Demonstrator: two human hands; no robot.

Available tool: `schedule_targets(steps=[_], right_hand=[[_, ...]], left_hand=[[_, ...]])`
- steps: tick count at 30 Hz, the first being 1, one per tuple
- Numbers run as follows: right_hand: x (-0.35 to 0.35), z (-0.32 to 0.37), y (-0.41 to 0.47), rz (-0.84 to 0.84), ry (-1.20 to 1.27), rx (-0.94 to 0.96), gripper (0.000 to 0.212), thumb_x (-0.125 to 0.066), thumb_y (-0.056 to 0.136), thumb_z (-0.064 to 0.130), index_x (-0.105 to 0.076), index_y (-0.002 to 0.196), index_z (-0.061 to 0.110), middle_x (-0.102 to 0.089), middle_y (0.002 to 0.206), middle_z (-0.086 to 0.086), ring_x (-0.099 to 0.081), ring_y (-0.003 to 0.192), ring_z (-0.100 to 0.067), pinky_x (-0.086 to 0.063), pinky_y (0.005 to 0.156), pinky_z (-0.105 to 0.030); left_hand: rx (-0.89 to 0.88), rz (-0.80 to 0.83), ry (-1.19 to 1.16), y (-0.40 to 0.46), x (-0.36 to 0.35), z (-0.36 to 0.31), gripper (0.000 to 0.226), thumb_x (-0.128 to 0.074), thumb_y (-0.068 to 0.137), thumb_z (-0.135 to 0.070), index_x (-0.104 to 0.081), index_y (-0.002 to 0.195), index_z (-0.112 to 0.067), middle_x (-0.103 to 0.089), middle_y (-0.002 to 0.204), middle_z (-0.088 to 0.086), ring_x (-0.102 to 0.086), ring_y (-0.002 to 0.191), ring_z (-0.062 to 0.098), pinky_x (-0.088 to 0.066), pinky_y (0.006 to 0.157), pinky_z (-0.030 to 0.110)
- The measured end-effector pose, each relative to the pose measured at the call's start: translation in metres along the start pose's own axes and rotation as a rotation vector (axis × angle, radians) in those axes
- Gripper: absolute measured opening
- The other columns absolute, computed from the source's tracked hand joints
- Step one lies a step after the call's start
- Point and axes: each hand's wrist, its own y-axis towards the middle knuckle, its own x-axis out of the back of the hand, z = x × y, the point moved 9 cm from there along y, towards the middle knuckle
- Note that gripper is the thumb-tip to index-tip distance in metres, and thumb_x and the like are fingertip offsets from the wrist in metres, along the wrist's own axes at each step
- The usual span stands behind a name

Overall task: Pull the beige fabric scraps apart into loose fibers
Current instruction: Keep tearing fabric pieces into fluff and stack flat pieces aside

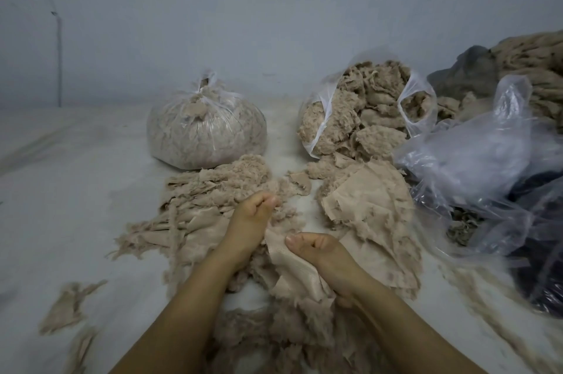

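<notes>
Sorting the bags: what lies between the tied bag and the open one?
In the head view, only bare, lint-dusted white surface separates the tied bag from the open bag.

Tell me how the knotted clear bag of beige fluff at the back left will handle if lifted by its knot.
The knotted bag looks stuffed with loose fibers, so it is probably light for its bulk. Its thin, creased plastic suggests it would sag and squash rather than hold shape. It sits broad and flat on the white surface, so it seems unlikely to roll.
</notes>
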Motion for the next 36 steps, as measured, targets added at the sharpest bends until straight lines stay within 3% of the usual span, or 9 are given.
schedule_targets(steps=[5, 7, 13, 21, 24, 27, 29, 32, 36], right_hand=[[0.005, 0.004, -0.005, 0.031, 0.059, 0.007, 0.031, -0.062, 0.084, 0.032, -0.070, 0.080, 0.002, -0.064, 0.063, -0.005, -0.056, 0.050, -0.009, -0.044, 0.049, -0.018], [0.016, 0.008, -0.005, -0.034, 0.087, 0.051, 0.025, -0.061, 0.088, 0.027, -0.064, 0.068, 0.013, -0.059, 0.054, 0.004, -0.052, 0.044, -0.005, -0.040, 0.044, -0.016], [0.018, 0.027, 0.004, -0.222, 0.150, 0.261, 0.012, -0.057, 0.094, 0.019, -0.066, 0.087, 0.015, -0.068, 0.081, -0.004, -0.062, 0.078, -0.019, -0.050, 0.074, -0.032], [0.010, 0.014, -0.004, -0.251, -0.041, 0.251, 0.008, -0.061, 0.091, 0.032, -0.061, 0.083, 0.030, -0.048, 0.053, -0.004, -0.037, 0.043, -0.016, -0.029, 0.042, -0.022], [0.015, 0.000, -0.014, -0.227, -0.157, 0.236, 0.034, -0.054, 0.084, 0.053, -0.055, 0.071, 0.022, -0.039, 0.046, 0.010, -0.030, 0.038, -0.004, -0.030, 0.040, -0.023], [0.011, -0.013, -0.020, -0.145, -0.305, 0.155, 0.061, -0.040, 0.075, 0.080, -0.051, 0.061, 0.022, -0.052, 0.054, 0.010, -0.049, 0.053, -0.004, -0.047, 0.060, -0.030], [0.006, -0.012, -0.017, -0.107, -0.168, 0.102, 0.060, -0.043, 0.075, 0.080, -0.064, 0.086, 0.025, -0.070, 0.079, 0.007, -0.066, 0.075, -0.007, -0.053, 0.071, -0.028], [0.009, 0.013, -0.009, -0.234, -0.001, 0.168, 0.050, -0.059, 0.075, 0.063, -0.061, 0.095, 0.017, -0.067, 0.073, 0.007, -0.064, 0.068, -0.007, -0.049, 0.059, -0.019], [0.021, 0.031, -0.009, -0.424, -0.017, 0.278, 0.025, -0.058, 0.094, 0.028, -0.060, 0.075, 0.012, -0.050, 0.064, -0.002, -0.044, 0.061, -0.014, -0.037, 0.052, -0.018]], left_hand=[[0.299, -0.172, -0.244, 0.003, 0.023, 0.026, 0.025, -0.046, 0.099, -0.020, -0.060, 0.078, -0.014, -0.062, 0.069, -0.002, -0.059, 0.057, 0.014, -0.046, 0.053, 0.023], [0.267, -0.217, -0.046, 0.006, 0.041, 0.027, 0.030, -0.046, 0.099, -0.027, -0.061, 0.077, -0.013, -0.060, 0.074, 0.007, -0.054, 0.070, 0.020, -0.042, 0.064, 0.028], [0.186, 0.058, -0.059, -0.015, -0.006, -0.004, 0.062, -0.051, 0.074, -0.066, -0.070, 0.080, -0.007, -0.071, 0.082, 0.006, -0.066, 0.078, 0.020, -0.052, 0.074, 0.033], [0.258, -0.197, -0.315, -0.015, 0.011, 0.001, 0.028, -0.052, 0.097, -0.019, -0.055, 0.070, -0.011, -0.056, 0.060, 0.003, -0.050, 0.059, 0.017, -0.042, 0.055, 0.023], [0.276, -0.300, -0.320, -0.009, 0.042, 0.002, 0.023, -0.051, 0.097, -0.022, -0.054, 0.078, -0.009, -0.052, 0.076, 0.014, -0.046, 0.072, 0.023, -0.038, 0.065, 0.032], [0.294, -0.195, -0.324, -0.006, 0.043, -0.003, 0.022, -0.054, 0.095, -0.026, -0.063, 0.087, -0.008, -0.063, 0.086, 0.019, -0.058, 0.079, 0.028, -0.048, 0.074, 0.038], [0.290, 0.006, -0.332, -0.009, 0.018, -0.008, 0.015, -0.059, 0.092, -0.024, -0.066, 0.086, -0.012, -0.068, 0.085, 0.014, -0.062, 0.080, 0.027, -0.049, 0.077, 0.037], [0.206, 0.254, -0.179, -0.020, -0.021, -0.019, 0.013, -0.060, 0.090, -0.020, -0.066, 0.080, -0.017, -0.070, 0.075, 0.000, -0.065, 0.071, 0.013, -0.051, 0.065, 0.023], [0.073, 0.184, 0.001, -0.019, -0.020, -0.023, 0.023, -0.054, 0.095, -0.022, -0.059, 0.075, -0.010, -0.052, 0.058, -0.011, -0.045, 0.051, -0.003, -0.036, 0.050, 0.011]])
